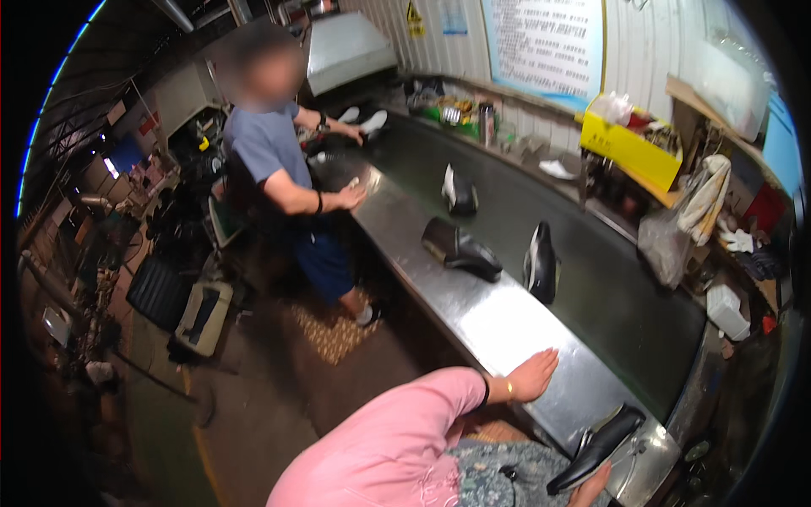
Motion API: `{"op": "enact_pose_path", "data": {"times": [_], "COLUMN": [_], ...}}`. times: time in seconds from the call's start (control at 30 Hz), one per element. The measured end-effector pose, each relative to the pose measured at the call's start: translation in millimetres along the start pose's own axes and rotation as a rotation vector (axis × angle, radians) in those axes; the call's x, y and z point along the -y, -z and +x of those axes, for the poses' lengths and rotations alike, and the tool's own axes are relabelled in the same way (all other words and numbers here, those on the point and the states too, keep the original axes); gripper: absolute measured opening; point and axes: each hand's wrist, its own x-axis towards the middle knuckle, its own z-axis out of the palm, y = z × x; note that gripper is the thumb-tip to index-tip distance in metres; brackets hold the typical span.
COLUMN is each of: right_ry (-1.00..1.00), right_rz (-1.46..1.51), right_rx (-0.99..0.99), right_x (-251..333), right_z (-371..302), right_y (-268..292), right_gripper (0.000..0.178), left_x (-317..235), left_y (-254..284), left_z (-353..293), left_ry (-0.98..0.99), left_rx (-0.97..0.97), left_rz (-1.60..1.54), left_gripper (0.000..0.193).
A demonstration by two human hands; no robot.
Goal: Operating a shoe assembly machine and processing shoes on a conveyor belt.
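1. And we're in a workshop, factory-style, with black shoes (601, 441) dotted all along the line!
2. Here's a long, dark conveyor belt (608, 313), edged by a shiny metal surface (507, 314).
3. Up on the ribbed wall (638, 51): a big printed notice (549, 42), a yellow warning sign (415, 19).
4. Far end now, a boxy metal housing (351, 51), and a co-worker (270, 156) standing beside the line.

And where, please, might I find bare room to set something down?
The metal bench is bare between the dark footwear and the left hand; so is the green surface right of its nearer shoe. Around the yellow box it's crowded.
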Motion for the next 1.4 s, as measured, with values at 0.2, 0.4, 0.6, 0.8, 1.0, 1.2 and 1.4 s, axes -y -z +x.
{"op": "enact_pose_path", "data": {"times": [0.2, 0.4, 0.6, 0.8, 1.0, 1.2, 1.4], "right_ry": [-0.025, -0.022, -0.017, -0.004, -0.023, -0.026, -0.005], "right_rz": [0.098, -0.012, -0.020, -0.029, -0.018, -0.031, -0.175], "right_rx": [-0.005, -0.089, -0.083, -0.099, -0.117, -0.088, -0.137], "right_x": [-9, -1, -10, -9, -19, -8, -10], "right_z": [1, -3, 5, -2, 4, 1, 4], "right_y": [2, -9, 3, 4, 10, 5, 1], "right_gripper": [0.047, 0.042, 0.044, 0.044, 0.043, 0.042, 0.040], "left_x": [7, 10, 12, 4, 4, 5, 9], "left_y": [-5, -7, -4, 4, 9, 6, 1], "left_z": [-9, -6, -1, -6, -6, -3, -4], "left_ry": [0.032, 0.034, 0.026, 0.057, 0.072, 0.048, 0.067], "left_rx": [-0.016, -0.099, -0.067, 0.014, 0.059, 0.021, 0.021], "left_rz": [-0.008, -0.035, -0.042, -0.028, -0.034, -0.037, -0.022], "left_gripper": [0.052, 0.050, 0.051, 0.052, 0.053, 0.052, 0.052]}}
